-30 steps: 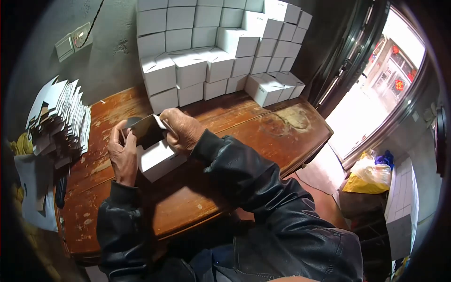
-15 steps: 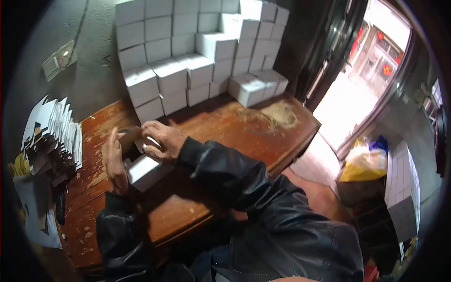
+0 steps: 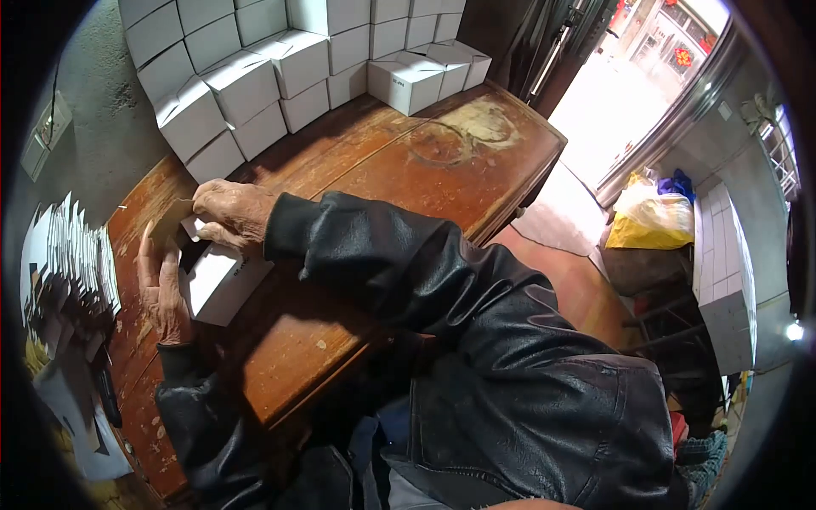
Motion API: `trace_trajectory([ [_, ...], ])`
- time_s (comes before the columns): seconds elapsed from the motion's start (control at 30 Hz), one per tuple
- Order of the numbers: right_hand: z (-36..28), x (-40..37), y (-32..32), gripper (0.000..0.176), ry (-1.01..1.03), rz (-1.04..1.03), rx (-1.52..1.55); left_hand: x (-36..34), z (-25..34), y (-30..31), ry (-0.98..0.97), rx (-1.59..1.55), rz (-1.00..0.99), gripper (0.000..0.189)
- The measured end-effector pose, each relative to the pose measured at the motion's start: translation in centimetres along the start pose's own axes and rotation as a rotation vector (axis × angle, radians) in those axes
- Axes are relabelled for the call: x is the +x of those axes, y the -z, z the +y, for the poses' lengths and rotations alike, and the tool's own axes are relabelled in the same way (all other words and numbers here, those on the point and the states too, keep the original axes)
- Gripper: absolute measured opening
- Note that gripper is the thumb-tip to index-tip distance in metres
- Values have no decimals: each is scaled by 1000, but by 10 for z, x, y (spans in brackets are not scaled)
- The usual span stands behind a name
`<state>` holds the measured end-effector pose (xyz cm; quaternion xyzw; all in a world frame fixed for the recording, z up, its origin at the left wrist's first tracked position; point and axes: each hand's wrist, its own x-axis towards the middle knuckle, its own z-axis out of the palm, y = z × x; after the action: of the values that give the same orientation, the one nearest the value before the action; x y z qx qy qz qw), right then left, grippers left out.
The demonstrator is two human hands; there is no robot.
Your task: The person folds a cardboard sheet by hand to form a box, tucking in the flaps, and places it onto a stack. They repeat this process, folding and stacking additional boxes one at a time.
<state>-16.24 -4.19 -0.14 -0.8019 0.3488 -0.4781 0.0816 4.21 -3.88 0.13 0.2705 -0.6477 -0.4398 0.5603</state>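
A small white cardboard box [image 3: 219, 285] with dark print on one side lies on the wooden table, its end with raised flaps facing away from me. My left hand [image 3: 163, 293] is along the box's left side, its fingers reaching up against a brown inner flap [image 3: 172, 219]. My right hand [image 3: 234, 212] is closed at the far end, thumb and fingers pinching a white flap edge. The inside of the box is mostly hidden by my hands.
Stacked white boxes [image 3: 302, 72] line the back of the worn wooden table [image 3: 374, 183]. Flat folded cardboard [image 3: 72, 255] is piled at the left. Beyond the table's right end is a bright doorway [image 3: 608, 110]. A yellow and white bag [image 3: 650, 217] sits at the right.
My view has shifted, so the stacked boxes appear higher and further left. Both hands stay at the box, which shows more of its printed side now.
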Motion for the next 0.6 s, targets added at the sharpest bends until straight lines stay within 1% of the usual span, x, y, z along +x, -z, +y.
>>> trace_trajectory([
  [0.07,-5,-1,4,34,-11,-5,3,2,-17,11,-31,-107,-47,42],
  [0.17,-9,-1,9,31,-156,-4,188,1,-30,22,68,-60,45,39],
  [0.3,-2,0,-1,27,-251,76,337,1,-33,24,62,-82,43,34],
  [0.4,1,1,-2,28,-212,69,177,2,-34,24,63,-92,32,30],
  [0.5,-5,1,1,28,-270,62,236,4,-43,33,94,-84,33,26],
  [0.57,-2,2,0,32,-156,109,196,3,-36,31,152,-85,63,25],
  [0.6,-4,3,2,34,-97,134,176,2,-32,29,149,-87,54,25],
])
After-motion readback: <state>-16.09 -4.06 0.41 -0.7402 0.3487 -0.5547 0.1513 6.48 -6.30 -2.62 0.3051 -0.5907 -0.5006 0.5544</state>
